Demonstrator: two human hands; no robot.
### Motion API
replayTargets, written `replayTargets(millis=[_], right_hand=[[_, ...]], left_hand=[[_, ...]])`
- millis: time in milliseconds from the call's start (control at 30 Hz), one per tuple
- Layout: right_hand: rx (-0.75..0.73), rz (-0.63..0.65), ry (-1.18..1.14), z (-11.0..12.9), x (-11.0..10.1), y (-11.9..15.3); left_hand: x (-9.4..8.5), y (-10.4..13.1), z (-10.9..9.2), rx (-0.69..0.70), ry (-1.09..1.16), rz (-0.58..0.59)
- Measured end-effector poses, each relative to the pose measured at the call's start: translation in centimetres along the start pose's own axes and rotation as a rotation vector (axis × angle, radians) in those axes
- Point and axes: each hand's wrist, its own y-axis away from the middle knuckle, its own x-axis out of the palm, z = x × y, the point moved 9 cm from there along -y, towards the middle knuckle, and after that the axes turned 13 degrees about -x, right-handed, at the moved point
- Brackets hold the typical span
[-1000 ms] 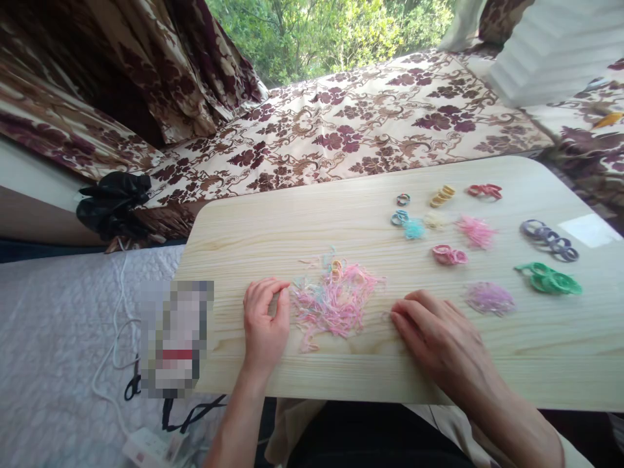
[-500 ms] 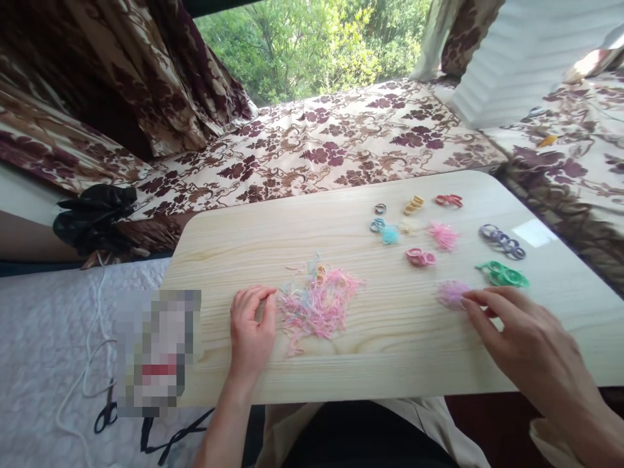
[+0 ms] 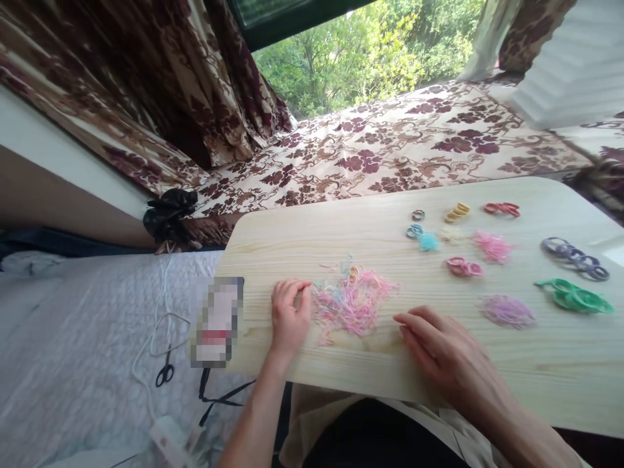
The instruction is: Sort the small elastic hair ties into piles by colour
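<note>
From where I stand, the left hand (image 3: 291,311) rests at nine o'clock of the mixed pile of rubber bands (image 3: 358,302), its fingers curled and thumb near the index tip; I can't tell if it pinches one. That pile lies on the desk (image 3: 312,244) between both hands. Blue bands (image 3: 429,242) sit at its two o'clock, the right hand (image 3: 446,354) at four, fingers lying together, any grip unclear to me, then purple bands (image 3: 507,311) at three, and green hair ties (image 3: 578,297) farther out
</note>
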Motion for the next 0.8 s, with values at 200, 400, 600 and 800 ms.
replayTargets(millis=[200, 400, 600, 800], right_hand=[[-0.071, 0.090, 0.054, 0.9, 1.5, -2.5], [-0.031, 0.107, 0.075, 0.2, 1.3, -1.6], [0.004, 0.101, 0.049, 0.1, 1.1, -0.9], [0.034, 0.091, 0.086, 0.1, 0.9, -0.9]], left_hand=[[-0.1, 0.0, 0.0, -0.001, 0.001, -0.013], [-0.3, 0.0, -0.1, -0.004, 0.029, -0.017], [-0.3, 0.0, 0.0, -0.017, 0.040, -0.013], [-0.4, 0.0, 0.1, -0.025, 0.050, -0.016]])
